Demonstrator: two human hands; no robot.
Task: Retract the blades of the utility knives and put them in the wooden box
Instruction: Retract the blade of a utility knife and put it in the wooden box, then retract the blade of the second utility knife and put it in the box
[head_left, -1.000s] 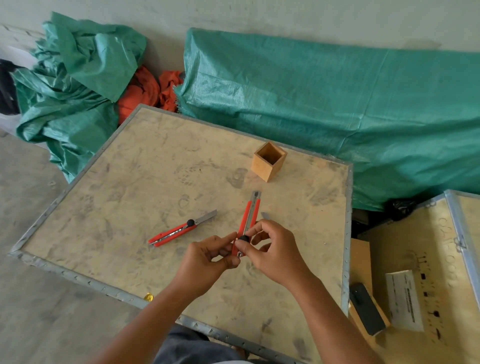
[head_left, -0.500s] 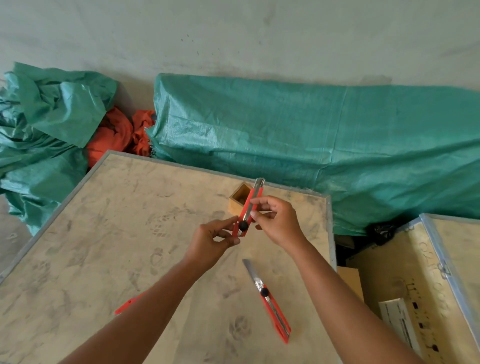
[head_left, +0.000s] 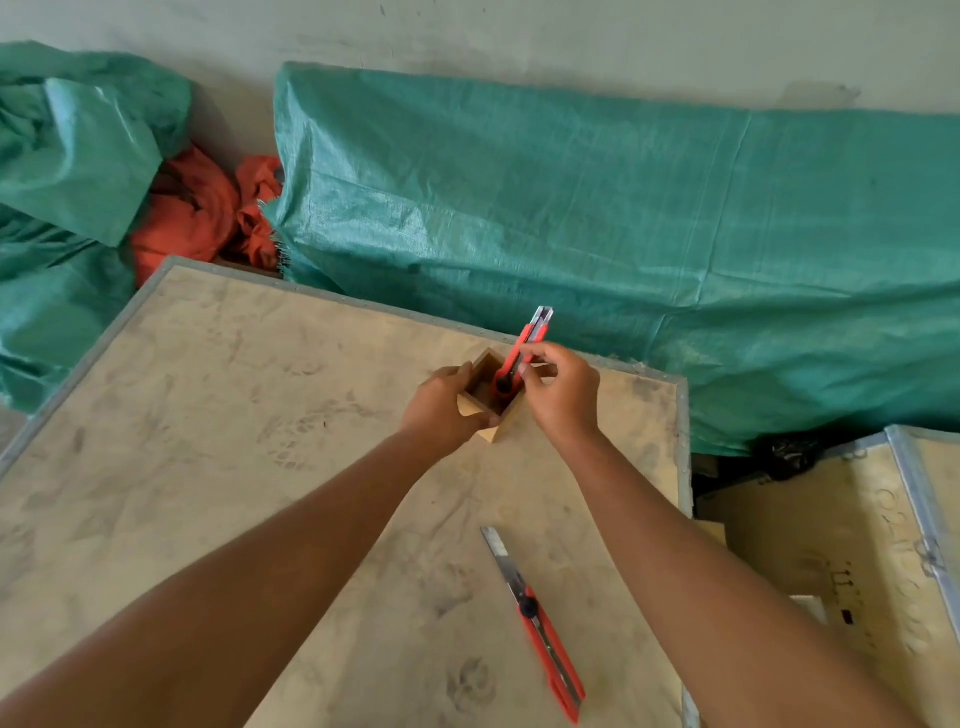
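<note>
Both hands work: left (head_left: 441, 408) grips the wooden box (head_left: 485, 397), right (head_left: 563, 392) pinches a red knife (head_left: 522, 353) into it.

Both forearms come into view bare from the bottom edge up to the wrists, no sleeves showing. The left hand (head_left: 441, 408) is bare, no glove, ring or watch visible. The right hand (head_left: 563, 397) is equally bare, wrist uncovered too.
</note>
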